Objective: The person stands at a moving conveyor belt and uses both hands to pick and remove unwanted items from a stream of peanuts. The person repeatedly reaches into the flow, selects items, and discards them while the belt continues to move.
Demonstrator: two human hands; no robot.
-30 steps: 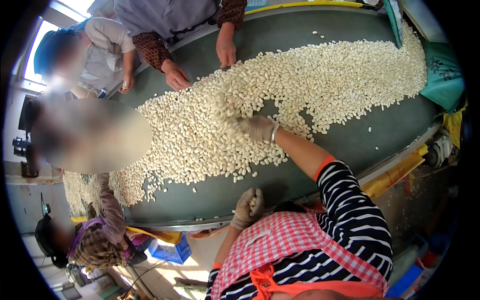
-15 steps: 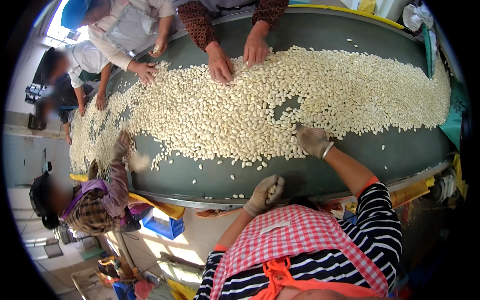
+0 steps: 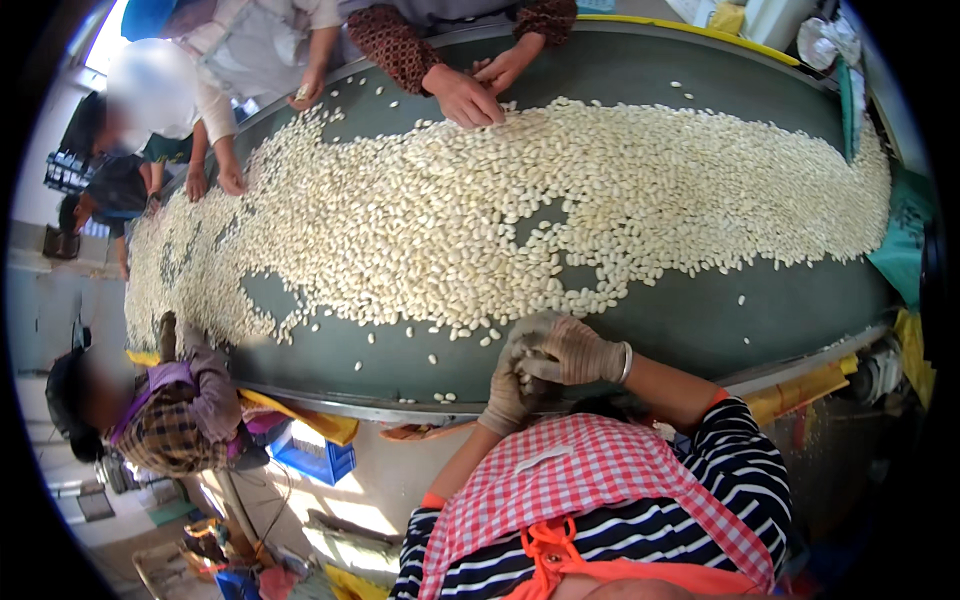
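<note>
A long, thick spread of white beans (image 3: 400, 220) covers the middle of a dark green conveyor belt (image 3: 690, 300). Both of my hands wear pale, soiled gloves and meet above the belt's near edge. My left hand (image 3: 507, 388) is cupped closed around a few white beans, mostly covered now. Over it lies my right hand (image 3: 572, 350), its fingers curled in against the left palm; whatever its fingertips pinch is hidden. A light bracelet circles my right wrist. Small dark gaps in the beans lie just beyond my hands.
Across the belt, a co-worker's hands (image 3: 472, 92) come together above the far beans. More people stand along the left end, one in a purple-trimmed checked garment (image 3: 180, 420). A metal rail (image 3: 400, 410) edges the near side. A blue crate (image 3: 315, 455) stands below at left.
My right hand has left the beans and come back to my left hand, meeting it at the near edge. The bean spread has shifted slightly left. Co-workers' hands across the belt have moved.
</note>
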